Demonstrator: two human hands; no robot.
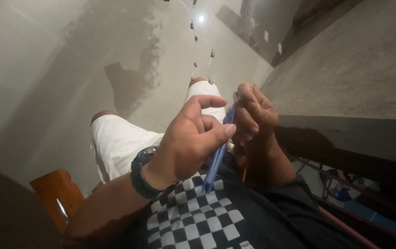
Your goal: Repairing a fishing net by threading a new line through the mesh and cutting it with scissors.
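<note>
Head view: left hand (193,138) pinches a blue tool (217,154), its length running up toward the right hand (253,113), whose fingers clench its tip.

No packages, labels, signs or screens are in view.

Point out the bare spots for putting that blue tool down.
Bare: the grey slab right of the right hand, and the floor left of the white shorts. Crowded: the lap, where the left hand and blue tool meet.
</note>
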